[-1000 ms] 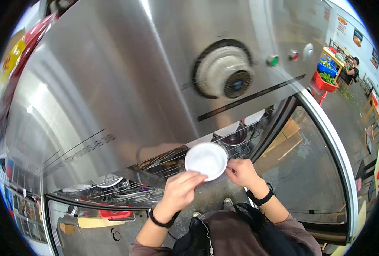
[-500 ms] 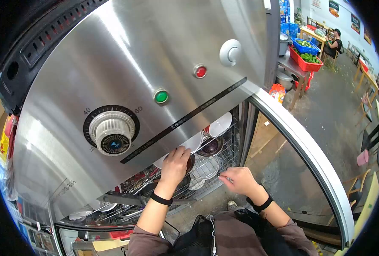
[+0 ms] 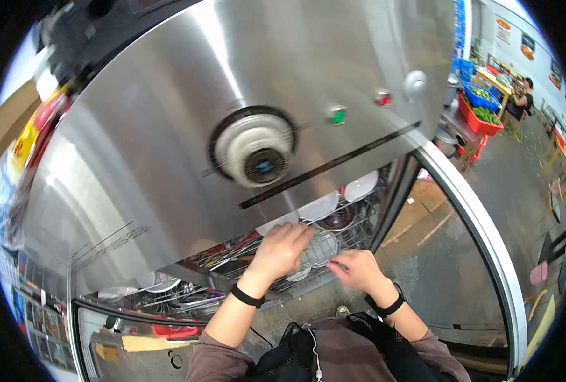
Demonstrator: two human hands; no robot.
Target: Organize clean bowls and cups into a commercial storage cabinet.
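In the head view an open steel cabinet shows wire racks (image 3: 354, 237) of dishes beneath its front panel (image 3: 187, 172). My left hand (image 3: 282, 249) reaches over the rack with its fingers curled, beside white bowls (image 3: 319, 207). Its fingertips are partly covered, and what they grip cannot be made out. To its right my right hand (image 3: 358, 270) is closed in a pinch in front of the rack. Anything between those fingertips is too small to name. A dark red bowl (image 3: 336, 219) and a clear round dish (image 3: 320, 249) lie between the hands.
On the panel are a dial (image 3: 257, 153), a green button (image 3: 337, 115) and a red light (image 3: 383, 97). Glass doors stand open, the right one with a pale frame (image 3: 477, 219). Utensils (image 3: 216, 256) fill the left rack. Far right, a person (image 3: 522, 100) sits near vegetable baskets (image 3: 480, 118).
My view has turned, so the panel and dial appear farther right. My left hand is slightly farther right and its fingers are more curled. The right hand stays pinched.
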